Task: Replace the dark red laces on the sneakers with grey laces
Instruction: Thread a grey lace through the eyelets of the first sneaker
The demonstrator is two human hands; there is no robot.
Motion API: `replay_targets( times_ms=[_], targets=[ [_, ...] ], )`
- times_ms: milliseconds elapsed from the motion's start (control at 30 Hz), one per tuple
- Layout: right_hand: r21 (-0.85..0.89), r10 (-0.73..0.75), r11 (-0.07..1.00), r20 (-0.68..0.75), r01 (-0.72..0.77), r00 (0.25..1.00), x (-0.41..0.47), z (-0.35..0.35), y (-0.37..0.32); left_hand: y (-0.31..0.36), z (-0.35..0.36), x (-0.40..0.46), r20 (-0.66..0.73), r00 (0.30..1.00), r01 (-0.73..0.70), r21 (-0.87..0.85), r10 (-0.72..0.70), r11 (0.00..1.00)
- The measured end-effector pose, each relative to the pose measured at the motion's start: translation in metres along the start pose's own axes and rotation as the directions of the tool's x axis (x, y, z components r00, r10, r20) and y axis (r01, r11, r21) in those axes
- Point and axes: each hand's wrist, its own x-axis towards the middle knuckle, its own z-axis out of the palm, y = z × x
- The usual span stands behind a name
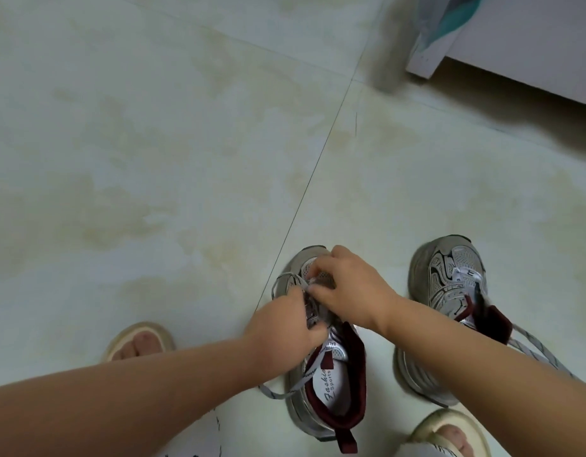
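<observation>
Both hands work over the near sneaker (328, 367), which sits on the tiled floor (153, 143) w/ toe pointing away from the person. The left hand (281, 324) is curled over the lacing area at mid-shoe, fingers bent round the grey lace (313, 374); exact pinch point is hidden under the knuckles. The right hand (344, 285) lies just beyond the left one, toward the toe, fingertips drawn together & pinching a bit of lace at the eyelets. The two hands touch or nearly touch at the fingertips; can't tell which.

A loop of grey lace arcs out to the left of the left hand, near the toe cap. Below the left hand, toward the person, a free end runs across the open tongue & down to the floor beside the sole. The shoe's dark red lining & heel tab show behind both wrists; insole w/ printed script is visible in the opening.

The second sneaker (449, 308) stands to the right of the right hand, apart from it, partly under the right forearm. Its grey speckled lace (532, 351) is threaded in the upper eyelets, w/ ends trailing back past the forearm.

A sandalled foot (138, 341) sits left of the left forearm; another sandal (449, 433) shows below the right forearm. Far beyond both hands, up right, stands a white furniture base (515, 61) w/ a teal-patterned cloth (449, 18) hanging on it.
</observation>
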Motion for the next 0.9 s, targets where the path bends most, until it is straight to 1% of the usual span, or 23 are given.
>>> replay_targets(
  times_ms=[100,267,367,467,533,600,667,700,733,800,833,900],
  targets=[
    [0.042,-0.063,0.997,0.033,0.062,0.997,-0.001,0.008,0.004,0.0,0.002,0.001,0.004,1.0,0.022,-0.032,-0.022,0.999],
    [0.056,-0.11,0.992,-0.036,0.112,0.993,-0.004,0.012,0.009,0.002,0.005,0.002,-0.007,0.999,0.035,-0.018,-0.035,0.999],
    [0.065,-0.165,0.983,-0.066,0.17,0.984,-0.004,0.012,0.009,0.003,0.005,0.002,0.0,0.999,0.049,-0.023,-0.049,0.999],
    [0.068,-0.187,0.979,-0.075,0.193,0.979,-0.006,0.015,0.01,0.003,0.006,0.002,0.009,0.999,0.042,-0.039,-0.041,0.998],
    [0.104,-0.189,0.975,-0.088,0.198,0.978,-0.007,0.014,0.008,0.003,0.007,0.002,0.022,0.998,0.052,-0.046,-0.051,0.998],
    [0.223,-0.141,0.961,-0.107,0.162,0.984,-0.008,0.006,0.003,0.002,0.009,0.004,0.021,0.998,0.059,-0.052,-0.058,0.997],
    [0.375,-0.067,0.921,-0.117,0.106,0.991,-0.009,-0.007,-0.003,0.002,0.009,0.004,0.006,0.998,0.061,-0.031,-0.061,0.998],
    [0.413,-0.045,0.907,-0.113,0.088,0.993,-0.01,-0.013,-0.005,0.003,0.008,0.004,0.006,0.998,0.064,-0.009,-0.064,0.998],
    [0.412,-0.034,0.908,-0.095,0.07,0.995,-0.011,-0.017,-0.006,0.003,0.008,0.004,0.005,0.998,0.062,0.012,-0.062,0.998],
    [0.358,0.002,0.934,-0.043,0.014,0.999,-0.013,-0.02,-0.006,0.005,0.007,0.002,0.007,0.999,0.052,0.048,-0.052,0.997],
    [0.327,0.045,0.944,0.002,-0.043,0.999,-0.014,-0.022,-0.005,0.006,0.004,0.0,0.002,0.999,0.044,0.057,-0.044,0.997],
    [0.293,0.167,0.934,0.147,-0.204,0.975,-0.017,-0.02,0.0,0.004,-0.002,-0.006,-0.044,0.999,-0.02,0.094,0.024,0.995]
  ],
)
